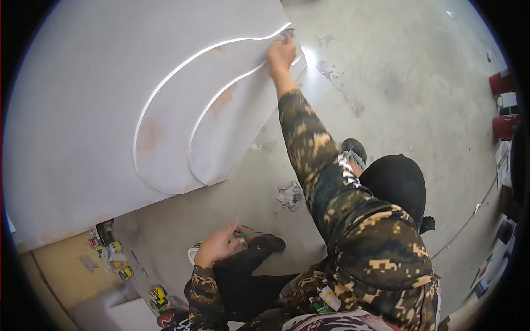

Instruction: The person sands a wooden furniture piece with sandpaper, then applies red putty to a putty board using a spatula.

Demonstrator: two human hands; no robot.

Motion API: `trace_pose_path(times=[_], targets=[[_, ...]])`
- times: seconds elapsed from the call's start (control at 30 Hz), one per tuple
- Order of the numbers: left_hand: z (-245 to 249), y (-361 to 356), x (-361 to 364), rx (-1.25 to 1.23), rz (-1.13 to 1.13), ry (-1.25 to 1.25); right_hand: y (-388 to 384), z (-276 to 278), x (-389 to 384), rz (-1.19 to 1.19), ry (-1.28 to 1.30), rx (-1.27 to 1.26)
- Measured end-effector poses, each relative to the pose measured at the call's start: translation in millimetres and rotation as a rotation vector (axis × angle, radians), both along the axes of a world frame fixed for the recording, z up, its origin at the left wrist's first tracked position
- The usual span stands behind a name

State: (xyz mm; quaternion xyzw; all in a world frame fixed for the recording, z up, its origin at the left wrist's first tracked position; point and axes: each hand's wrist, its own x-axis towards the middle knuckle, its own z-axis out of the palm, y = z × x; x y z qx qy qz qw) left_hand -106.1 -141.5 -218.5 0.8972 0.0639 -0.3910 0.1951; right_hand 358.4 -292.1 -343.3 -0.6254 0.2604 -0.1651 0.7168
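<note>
My right hand (282, 52) is stretched far forward to the right edge of a large pale grey panel (83, 110). Its fingers are closed, with a small dark bit showing at the fingertips; what they hold is too small to make out. Right by those fingers ends a curved white line (182, 62) that runs across the panel. A second, inner white line (212, 98) passes near the wrist. My left hand (218, 248) hangs low over my bent leg, apart from the panel, its fingers stretched out with nothing in them.
Pinkish smudges mark the panel. Below its front edge, several yellow-labelled containers (118, 259) stand on the floor, with another yellow-and-black can (158, 295) nearer me. A stained flat square piece (291, 196) lies by my feet. Red buckets (502, 83) and a cable (461, 227) are at right.
</note>
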Motion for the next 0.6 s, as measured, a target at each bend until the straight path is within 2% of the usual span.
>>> trace_pose_path(times=[0.07,0.17,0.2,0.23,0.3,0.33,0.37,0.43,0.47,0.5,0.6], targets=[[5.7,0.8,0.9,-0.011,0.042,0.002,-6.8,-1.9,12.3,-0.028,0.069,0.004],[2.1,-1.0,4.1,-0.036,0.120,-0.050,-16.9,1.1,24.7,0.127,0.203,0.297],[-1.8,2.4,3.1,-0.002,0.053,-0.038,-3.9,8.2,6.5,0.086,0.034,0.192],[0.5,4.8,-1.8,0.037,-0.008,-0.008,13.5,9.0,0.7,0.092,0.042,0.196],[3.4,4.1,-4.4,0.043,0.043,0.058,30.7,7.1,-8.0,-0.050,-0.133,0.033],[4.6,3.4,-3.1,0.052,0.087,0.108,15.2,7.7,0.6,0.020,0.034,0.061],[4.2,3.5,-5.5,0.060,0.091,0.105,1.5,8.9,6.2,0.023,0.030,0.069],[0.6,8.3,-10.1,0.003,0.153,-0.073,-12.6,5.0,26.3,0.050,0.174,0.433],[-1.3,11.2,-12.6,-0.001,0.153,-0.074,-12.4,7.8,22.0,0.049,0.121,0.520],[-6.3,13.2,-12.8,0.009,0.106,-0.051,-9.4,12.9,11.3,0.051,0.111,0.511],[-9.1,14.5,-10.2,0.027,0.046,0.016,27.6,1.7,-5.8,0.016,-0.122,0.068]])
